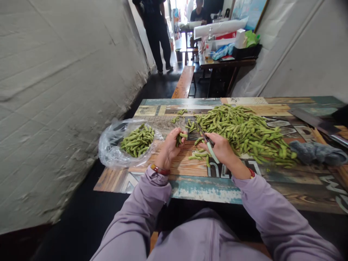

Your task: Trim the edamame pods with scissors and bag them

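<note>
Several green edamame pods (179,138) are gripped in my left hand (170,145), their ends poking out past the fingers. My right hand (221,146) is closed around scissors (211,149) with a pale green handle, the dark blades pointing up and left. Just beyond the right hand spreads a big heap of edamame pods (241,130). A few loose pods (199,156) lie between the hands. To the left of my left hand, a clear plastic bag (108,145) lies open with more pods (138,140) in it. Small green trimmings (178,116) are scattered beyond the left hand.
A cleaver (312,121) and a grey cloth (318,152) lie at the right of the patterned table (185,186). Behind it are a wooden bench (185,81) and a cluttered side table (228,63). One person (154,32) stands by the wall; another sits farther back.
</note>
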`<state>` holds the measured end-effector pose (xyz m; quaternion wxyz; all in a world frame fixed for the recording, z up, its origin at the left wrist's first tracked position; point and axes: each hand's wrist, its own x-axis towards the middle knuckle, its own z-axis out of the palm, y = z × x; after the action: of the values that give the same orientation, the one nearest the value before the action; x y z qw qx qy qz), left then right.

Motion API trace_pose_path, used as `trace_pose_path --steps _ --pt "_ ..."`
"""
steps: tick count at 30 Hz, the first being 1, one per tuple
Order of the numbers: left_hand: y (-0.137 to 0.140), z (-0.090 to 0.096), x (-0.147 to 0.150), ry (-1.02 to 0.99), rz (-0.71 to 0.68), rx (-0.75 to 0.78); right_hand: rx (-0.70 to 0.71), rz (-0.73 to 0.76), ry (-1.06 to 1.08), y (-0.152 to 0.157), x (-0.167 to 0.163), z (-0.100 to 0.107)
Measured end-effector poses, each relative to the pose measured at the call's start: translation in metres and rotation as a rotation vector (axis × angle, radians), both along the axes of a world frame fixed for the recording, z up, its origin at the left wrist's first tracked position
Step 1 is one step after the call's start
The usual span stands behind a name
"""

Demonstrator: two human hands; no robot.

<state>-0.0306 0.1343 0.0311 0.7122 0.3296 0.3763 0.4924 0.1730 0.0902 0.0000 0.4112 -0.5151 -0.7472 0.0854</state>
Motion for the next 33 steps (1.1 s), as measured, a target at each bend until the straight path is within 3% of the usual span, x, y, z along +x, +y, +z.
trace_pose_path --steps 5,9,12,16,19,22,27,33 --pt "-0.007 0.002 -0.006 0.171 0.024 0.162 0.004 0.001 0.014 0.002 0.004 0.001" --pt "-0.01 0.012 -0.03 0.284 0.147 0.239 0.022 -0.002 0.028 0.001 0.004 0.004" --pt "-0.001 0.026 -0.067 0.597 0.302 0.366 0.01 0.013 0.042 -0.001 0.004 0.009" --pt "0.022 0.043 -0.128 1.252 0.471 0.469 0.018 0.015 0.057 -0.002 0.005 0.014" --pt "0.031 0.047 -0.162 1.581 0.364 0.506 0.034 0.007 0.073 -0.001 0.006 0.015" --pt "0.029 0.042 -0.174 1.679 0.252 0.557 0.039 0.0 0.081 0.0 0.008 0.013" --pt "0.028 0.028 -0.153 1.733 0.071 0.677 0.044 0.018 0.061 0.002 0.01 0.008" --pt "0.058 0.022 -0.125 1.619 0.017 0.738 0.043 -0.008 0.067 0.006 0.012 0.002"
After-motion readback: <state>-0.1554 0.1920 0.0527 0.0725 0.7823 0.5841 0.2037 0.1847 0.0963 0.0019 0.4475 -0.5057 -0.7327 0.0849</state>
